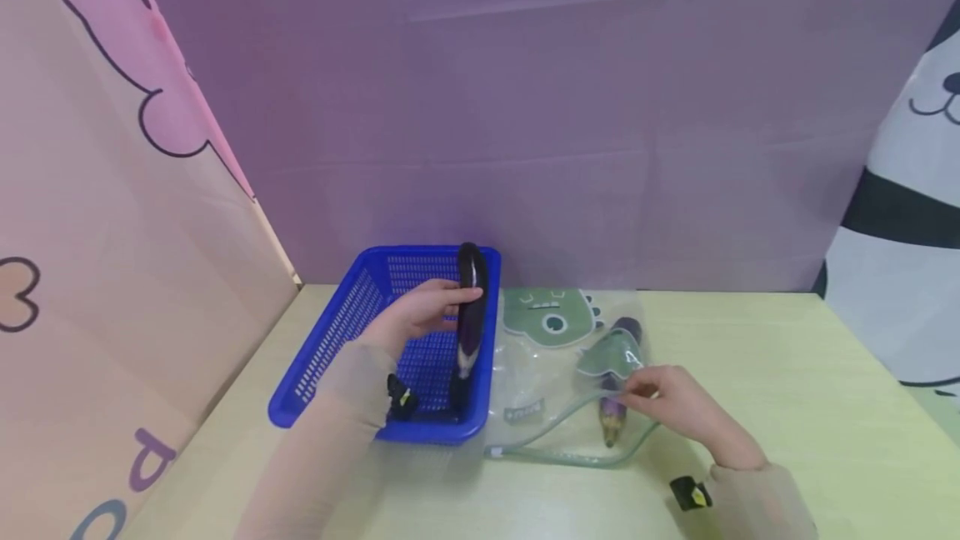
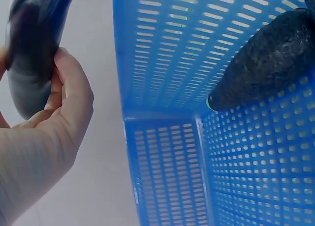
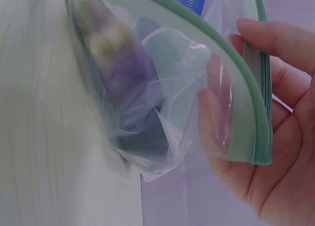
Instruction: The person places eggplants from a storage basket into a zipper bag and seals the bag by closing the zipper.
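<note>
blue basket [image 1: 281, 415]: on the counter [image 1: 750, 357]; likely light, stiff.
zip bag [image 1: 536, 369]: beside the basket; likely limp, slippery film; my right grip [image 1: 671, 407] pinches its green rim [image 1: 577, 460], where i would hold it.
held eggplant [image 1: 471, 327]: near the basket's right wall, grasped in my left grip [image 1: 422, 308]; likely firm, slick, easily bruised; i would hold mid-body, lightly.

In the left hand [image 1: 423, 311], there's a glossy dark eggplant [image 1: 472, 307]; pinched by the right hand [image 1: 675, 400], a clear green-edged bag [image 1: 536, 377], mouth parted, a purplish eggplant [image 1: 612, 422] inside.
</note>
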Motion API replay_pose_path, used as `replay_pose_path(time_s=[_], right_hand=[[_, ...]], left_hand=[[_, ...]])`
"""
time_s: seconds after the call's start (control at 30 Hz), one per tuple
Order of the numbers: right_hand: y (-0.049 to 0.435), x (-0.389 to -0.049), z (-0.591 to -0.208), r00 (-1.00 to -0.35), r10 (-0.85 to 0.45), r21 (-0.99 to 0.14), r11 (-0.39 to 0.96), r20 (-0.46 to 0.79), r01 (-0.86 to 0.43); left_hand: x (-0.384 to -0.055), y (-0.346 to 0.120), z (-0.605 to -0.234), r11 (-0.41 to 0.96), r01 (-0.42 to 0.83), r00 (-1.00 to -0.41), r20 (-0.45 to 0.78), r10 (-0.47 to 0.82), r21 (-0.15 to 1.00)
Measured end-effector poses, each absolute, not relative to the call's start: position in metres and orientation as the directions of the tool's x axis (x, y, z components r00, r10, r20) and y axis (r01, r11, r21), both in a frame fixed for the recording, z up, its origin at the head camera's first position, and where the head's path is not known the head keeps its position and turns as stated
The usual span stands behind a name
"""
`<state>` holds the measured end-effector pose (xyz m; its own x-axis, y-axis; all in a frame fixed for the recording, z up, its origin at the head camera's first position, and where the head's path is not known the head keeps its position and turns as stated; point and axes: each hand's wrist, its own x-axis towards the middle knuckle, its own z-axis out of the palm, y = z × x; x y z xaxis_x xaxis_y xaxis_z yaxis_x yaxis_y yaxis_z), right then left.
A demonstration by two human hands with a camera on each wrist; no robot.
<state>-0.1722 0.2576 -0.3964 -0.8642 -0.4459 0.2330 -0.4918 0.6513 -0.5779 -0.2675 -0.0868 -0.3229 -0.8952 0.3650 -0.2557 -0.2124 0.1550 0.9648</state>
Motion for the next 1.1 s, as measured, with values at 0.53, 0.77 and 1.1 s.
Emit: replay_pose_path(time_s=[0.53, 0.77, 1.1], right_hand=[[0.258, -0.172, -0.397, -0.861, -0.446, -0.574, 0.649, 0.246, -0.5], [0.258, -0.171, -0.397, -0.862, -0.446, -0.584, 0.643, 0.241, -0.496], [0.257, -0.171, -0.394, -0.865, -0.444, -0.589, 0.643, 0.232, -0.489]], left_hand=[[-0.254, -0.072, -0.305, 0.149, -0.154, -0.858, -0.206, 0.47, 0.977], [-0.248, -0.064, -0.304, 0.181, -0.138, -0.855, -0.209, 0.475, 0.974], [-0.238, -0.055, -0.299, 0.205, -0.092, -0.837, -0.188, 0.515, 0.974]])
